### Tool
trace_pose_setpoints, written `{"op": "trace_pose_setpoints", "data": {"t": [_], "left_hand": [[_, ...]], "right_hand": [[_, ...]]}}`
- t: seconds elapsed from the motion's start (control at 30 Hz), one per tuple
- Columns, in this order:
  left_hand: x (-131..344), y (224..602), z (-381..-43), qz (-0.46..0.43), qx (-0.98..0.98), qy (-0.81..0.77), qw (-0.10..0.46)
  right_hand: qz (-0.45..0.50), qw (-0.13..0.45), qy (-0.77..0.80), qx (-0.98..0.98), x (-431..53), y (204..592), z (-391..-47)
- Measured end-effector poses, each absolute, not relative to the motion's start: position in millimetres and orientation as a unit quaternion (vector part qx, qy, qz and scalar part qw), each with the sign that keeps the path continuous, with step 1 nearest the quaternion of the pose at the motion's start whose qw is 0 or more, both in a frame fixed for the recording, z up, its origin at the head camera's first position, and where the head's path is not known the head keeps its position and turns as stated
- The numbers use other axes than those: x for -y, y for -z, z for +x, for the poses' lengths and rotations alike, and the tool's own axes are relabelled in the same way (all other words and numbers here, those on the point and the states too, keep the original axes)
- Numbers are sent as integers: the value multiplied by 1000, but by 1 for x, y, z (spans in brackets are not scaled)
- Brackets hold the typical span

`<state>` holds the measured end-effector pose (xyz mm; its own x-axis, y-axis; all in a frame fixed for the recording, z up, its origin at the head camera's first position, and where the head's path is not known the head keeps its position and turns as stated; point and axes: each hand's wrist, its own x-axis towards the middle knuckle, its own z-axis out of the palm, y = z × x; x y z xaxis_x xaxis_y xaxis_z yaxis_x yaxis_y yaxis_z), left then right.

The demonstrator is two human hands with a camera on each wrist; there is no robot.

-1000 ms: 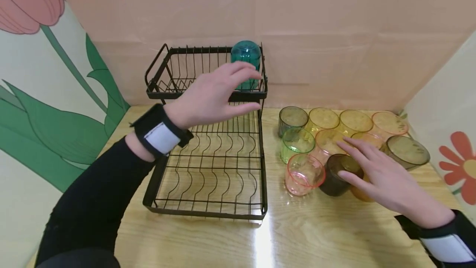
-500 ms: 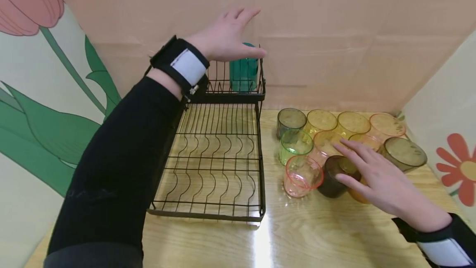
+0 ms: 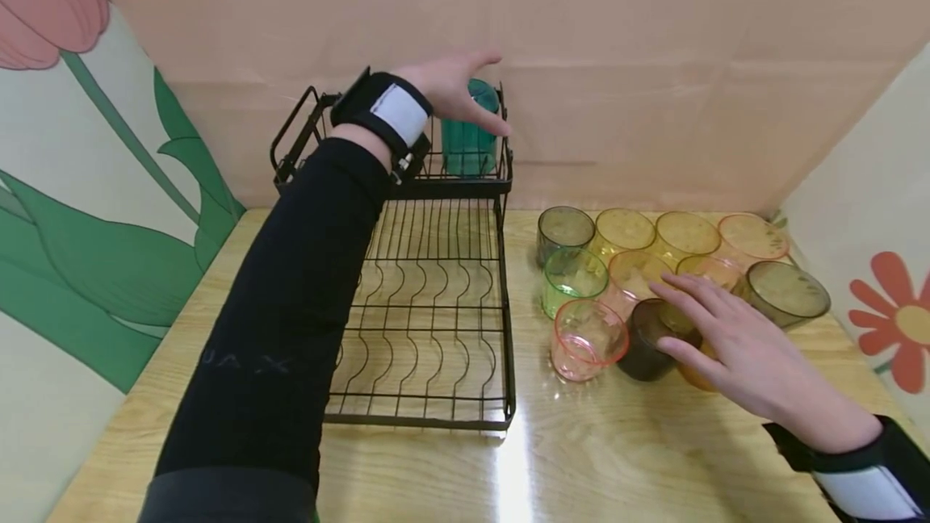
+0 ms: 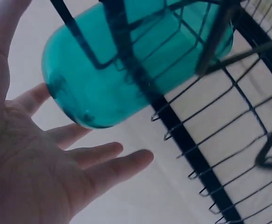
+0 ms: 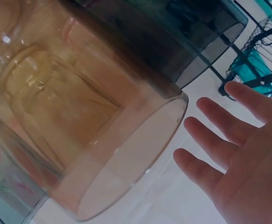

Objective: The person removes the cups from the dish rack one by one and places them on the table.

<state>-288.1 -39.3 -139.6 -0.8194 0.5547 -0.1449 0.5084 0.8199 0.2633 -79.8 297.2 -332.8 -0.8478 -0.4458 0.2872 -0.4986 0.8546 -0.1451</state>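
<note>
A teal glass (image 3: 468,150) stands upside down in the upper basket of the black dish rack (image 3: 508,321), at its right end. My left hand (image 3: 452,91) reaches over it, thumb and fingers spread around its upturned base. In the left wrist view the straight fingers lie close beside the teal glass (image 4: 91,74), not curled round it. My right hand (image 3: 756,357) hovers with loosely extended fingers over the near-right glasses, nearest the dark brown glass (image 3: 647,349). In the right wrist view an amber glass (image 5: 140,154) fills the space beside those fingertips.
Several coloured glasses stand close together on the wooden table (image 3: 581,458) right of the rack, among them a green one (image 3: 574,285) and a clear one with a red rim (image 3: 587,345). A pink wall covering (image 3: 654,103) rises behind.
My left hand has moved from in front of the upper basket up and back over the teal glass, then slightly down around its base. The right hand stays nearly still over the glasses.
</note>
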Motion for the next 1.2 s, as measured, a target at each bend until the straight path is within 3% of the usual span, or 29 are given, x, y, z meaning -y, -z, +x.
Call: {"op": "trace_pose_setpoints", "data": {"t": [0.3,0.73,1.2], "left_hand": [[34,146,-290,291,-944,-81,130],[38,150,-295,276,-952,-82,104],[54,98,-276,274,-956,-102,24]], "right_hand": [[251,123,-107,954,-296,333,-77],[254,120,-108,954,-295,336,-76],[253,123,-108,954,-292,337,-77]]}}
